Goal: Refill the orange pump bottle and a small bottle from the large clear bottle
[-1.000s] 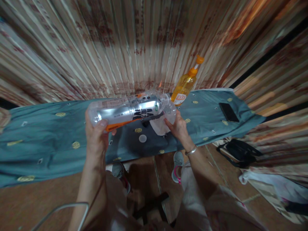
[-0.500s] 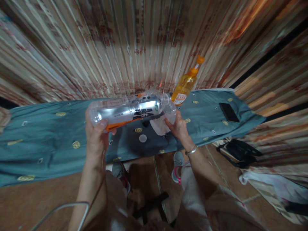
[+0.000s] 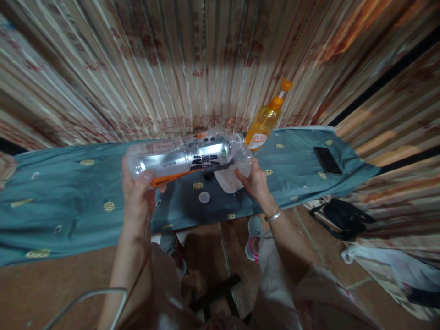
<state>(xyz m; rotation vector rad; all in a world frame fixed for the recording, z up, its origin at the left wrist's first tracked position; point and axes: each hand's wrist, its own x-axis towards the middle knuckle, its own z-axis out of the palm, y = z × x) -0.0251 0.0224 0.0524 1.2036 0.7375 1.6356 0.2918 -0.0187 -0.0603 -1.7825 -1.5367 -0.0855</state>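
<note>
My left hand (image 3: 137, 188) is closed round the base of a large clear plastic bottle (image 3: 178, 158) with a silver, black and orange label. The bottle lies nearly level above the table, its neck pointing right. At that neck, my right hand (image 3: 254, 181) grips a small clear plastic container (image 3: 243, 159), which looks like a cup or a cut bottle piece. Whether liquid is flowing between them I cannot tell. Just behind stands an orange pump bottle (image 3: 264, 123). Below lie a white round cap (image 3: 204, 197) and a pale cloth or pouch (image 3: 228, 179), partly hidden by the bottle.
A teal patterned cloth (image 3: 79, 188) covers the narrow table. On its right part lies a black phone (image 3: 327, 160). Pleated curtains (image 3: 165, 68) hang close behind. A black bag (image 3: 343, 217) is on the floor at right, and a pale cable (image 3: 103, 292) curves at lower left.
</note>
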